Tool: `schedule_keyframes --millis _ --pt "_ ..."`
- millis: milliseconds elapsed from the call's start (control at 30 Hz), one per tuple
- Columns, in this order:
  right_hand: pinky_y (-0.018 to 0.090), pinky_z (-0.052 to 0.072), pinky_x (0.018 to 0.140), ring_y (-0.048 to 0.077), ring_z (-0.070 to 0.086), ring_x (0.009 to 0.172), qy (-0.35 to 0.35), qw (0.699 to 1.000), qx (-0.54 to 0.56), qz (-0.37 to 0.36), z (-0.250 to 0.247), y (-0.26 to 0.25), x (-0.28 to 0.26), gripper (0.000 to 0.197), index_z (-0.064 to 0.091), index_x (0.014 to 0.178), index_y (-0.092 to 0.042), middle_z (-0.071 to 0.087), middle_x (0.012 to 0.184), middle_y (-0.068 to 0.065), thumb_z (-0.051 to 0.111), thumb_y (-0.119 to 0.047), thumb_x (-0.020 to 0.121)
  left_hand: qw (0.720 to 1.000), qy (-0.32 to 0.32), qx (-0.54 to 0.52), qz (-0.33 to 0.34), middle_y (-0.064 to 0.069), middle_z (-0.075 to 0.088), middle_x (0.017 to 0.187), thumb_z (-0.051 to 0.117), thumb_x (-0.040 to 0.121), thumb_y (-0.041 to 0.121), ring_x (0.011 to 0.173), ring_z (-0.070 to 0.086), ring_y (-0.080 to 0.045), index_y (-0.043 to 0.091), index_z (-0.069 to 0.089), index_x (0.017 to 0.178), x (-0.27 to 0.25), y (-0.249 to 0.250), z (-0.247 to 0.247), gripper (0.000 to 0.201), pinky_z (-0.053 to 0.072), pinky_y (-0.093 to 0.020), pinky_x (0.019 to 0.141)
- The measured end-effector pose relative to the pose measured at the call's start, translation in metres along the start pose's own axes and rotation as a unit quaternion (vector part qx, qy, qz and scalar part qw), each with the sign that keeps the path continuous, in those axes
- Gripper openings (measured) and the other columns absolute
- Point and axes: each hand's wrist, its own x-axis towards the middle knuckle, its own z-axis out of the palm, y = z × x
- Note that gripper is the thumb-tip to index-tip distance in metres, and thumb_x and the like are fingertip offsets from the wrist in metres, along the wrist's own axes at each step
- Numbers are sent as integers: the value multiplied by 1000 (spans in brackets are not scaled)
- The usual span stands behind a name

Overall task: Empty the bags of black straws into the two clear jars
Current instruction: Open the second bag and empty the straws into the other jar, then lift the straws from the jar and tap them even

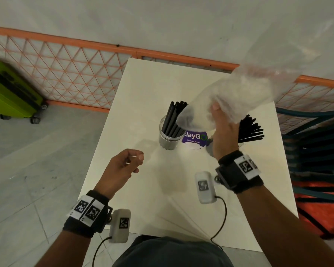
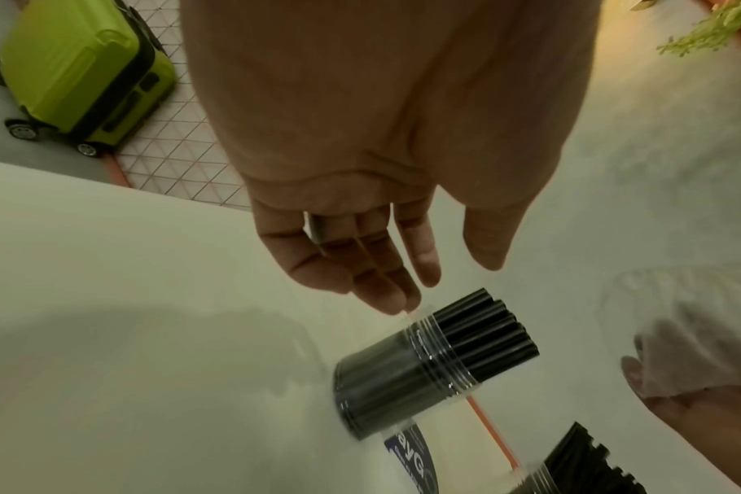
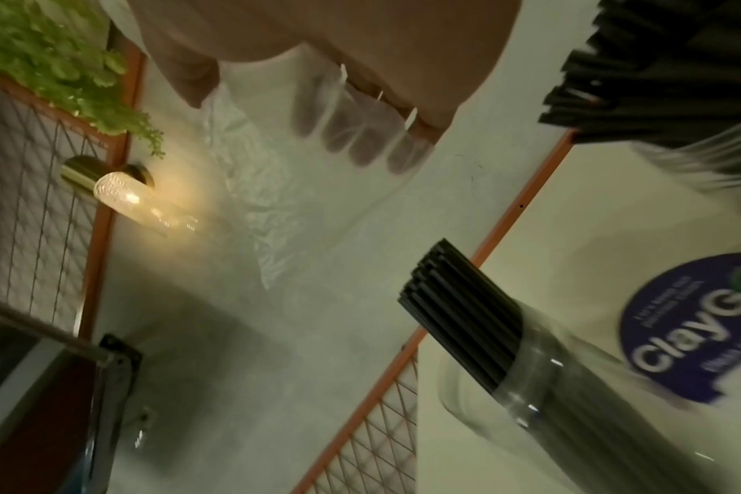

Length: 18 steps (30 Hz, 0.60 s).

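Two clear jars stand mid-table. The left jar holds a tight bundle of black straws. The right jar is mostly hidden behind my right wrist in the head view; its black straws fan out to the right. My right hand grips a crumpled clear plastic bag, lifted above the jars and looking empty. My left hand hovers near the left jar, fingers relaxed, holding nothing.
A purple ClayGo sticker lies on the white table between the jars. An orange mesh fence runs behind. A green suitcase stands on the floor at left, stacked chairs at right.
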Motion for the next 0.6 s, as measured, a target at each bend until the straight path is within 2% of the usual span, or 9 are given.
schedule_keyframes --millis 67,100,167,200,267,367,467,533,600 --pt "37 47 103 3 59 119 -34 998 -29 46 -11 14 -25 32 65 121 -29 68 121 -16 57 -35 91 1000 -20 -3 -2 0 73 97 65 72 62 79 68 -13 35 68 104 -3 -3 8 42 48 -29 70" --pt "31 48 101 2 59 118 -45 996 -45 69 -16 22 -39 36 65 123 -26 67 123 -13 54 -38 91 999 -38 -3 -1 1 73 100 66 72 61 84 69 -15 37 66 109 -5 -5 13 44 49 -29 72" --pt "15 48 92 -1 60 113 -64 989 -84 106 -27 42 -61 39 67 121 -20 67 124 -10 48 -41 93 996 -89 4 15 4 69 114 71 74 61 96 68 -12 42 57 124 -8 -7 25 55 50 -26 80" --pt "13 47 87 -4 61 108 -83 981 -117 131 -31 51 -71 38 69 116 -23 67 120 -15 47 -45 94 993 -116 4 23 5 65 123 73 75 60 104 67 -10 45 50 132 -10 -8 32 63 51 -26 87" --pt "19 44 79 -3 61 90 -129 955 -191 189 -35 67 -86 37 72 107 -30 66 100 -23 49 -56 93 986 -165 -7 27 5 58 135 75 73 59 112 65 -14 49 35 143 -9 -11 46 81 52 -34 97" --pt "27 48 62 9 59 62 -189 914 -228 276 -41 84 -98 44 72 97 -23 65 69 -10 60 -63 84 976 -213 29 25 9 54 135 82 74 44 92 71 -15 54 17 148 -6 -19 65 99 57 -34 90" --pt "28 55 57 15 64 57 -231 883 -232 337 -45 90 -103 47 73 94 -20 68 70 5 65 -64 79 964 -228 135 21 7 61 122 74 85 25 73 69 -13 48 30 145 -5 -32 78 78 58 -30 72" --pt "31 57 61 13 67 57 -229 855 -305 351 -52 96 -102 56 69 91 -19 72 76 6 66 -72 71 959 -216 184 14 4 68 105 65 90 19 70 72 -14 36 49 133 -6 -42 83 49 58 -34 68" --pt "32 60 67 10 69 61 -224 818 -406 340 -62 102 -100 68 61 94 -24 73 77 0 63 -82 60 951 -195 238 10 7 71 93 60 92 18 68 73 -13 32 58 120 -5 -54 84 32 58 -33 70"
